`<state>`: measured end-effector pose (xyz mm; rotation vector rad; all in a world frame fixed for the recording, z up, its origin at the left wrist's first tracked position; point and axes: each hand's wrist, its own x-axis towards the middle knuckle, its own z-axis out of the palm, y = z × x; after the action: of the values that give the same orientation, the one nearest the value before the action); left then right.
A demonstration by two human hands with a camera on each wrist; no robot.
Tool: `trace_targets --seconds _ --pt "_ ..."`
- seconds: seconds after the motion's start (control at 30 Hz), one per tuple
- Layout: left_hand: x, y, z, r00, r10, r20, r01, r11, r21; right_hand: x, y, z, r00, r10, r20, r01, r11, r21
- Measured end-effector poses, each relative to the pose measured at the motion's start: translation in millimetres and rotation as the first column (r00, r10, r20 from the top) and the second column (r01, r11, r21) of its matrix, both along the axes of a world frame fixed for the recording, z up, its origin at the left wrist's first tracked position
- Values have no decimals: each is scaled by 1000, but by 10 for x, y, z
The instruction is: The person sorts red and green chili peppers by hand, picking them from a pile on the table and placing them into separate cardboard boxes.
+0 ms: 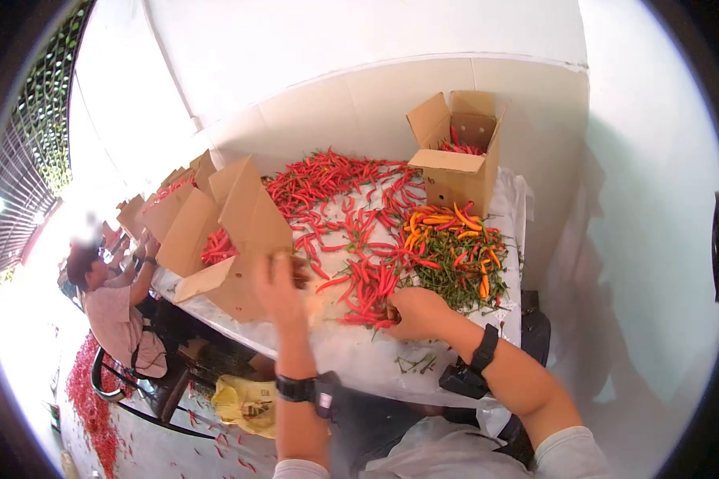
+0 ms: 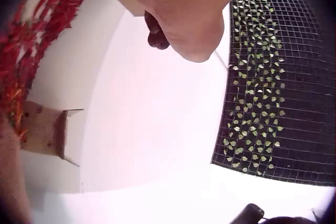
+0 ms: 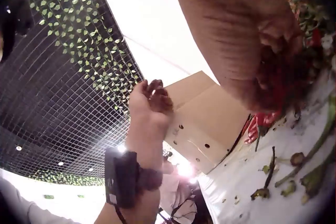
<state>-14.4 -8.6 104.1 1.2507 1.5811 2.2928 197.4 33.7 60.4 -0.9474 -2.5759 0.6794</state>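
Red chilies [image 1: 367,283] lie heaped on a white-covered table. At the near edge of the heap is my right hand [image 1: 417,313]; its curled fingers grip red chilies in the right wrist view [image 3: 236,50], partly in shadow. My left hand [image 1: 284,291] is raised beside an open cardboard box [image 1: 252,231], blurred in the head view. The right wrist view shows this left hand [image 3: 149,111] with loosely bent fingers and nothing visible in them. Only part of it [image 2: 184,19] shows in the left wrist view.
Orange chilies [image 1: 435,219] and green stems [image 1: 455,279] lie right of the red heap. Another open box [image 1: 455,180] stands at the back right. A seated person [image 1: 120,315] works at the left. A yellow bag [image 1: 244,403] lies below the table edge.
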Motion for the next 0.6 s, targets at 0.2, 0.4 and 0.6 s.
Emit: trace_targets --seconds 0.2,0.4,0.6 --pt "496 191 -728 838 -261 480 276 960 39 19 254 -182 920 -127 -371 171 981 88" --pt "423 178 -890 909 -261 323 315 941 -125 -74 320 -168 744 -251 -619 -81 886 -456" --pt "555 137 -822 789 -548 277 599 787 -149 -162 248 -257 779 -128 -614 -109 936 -334"
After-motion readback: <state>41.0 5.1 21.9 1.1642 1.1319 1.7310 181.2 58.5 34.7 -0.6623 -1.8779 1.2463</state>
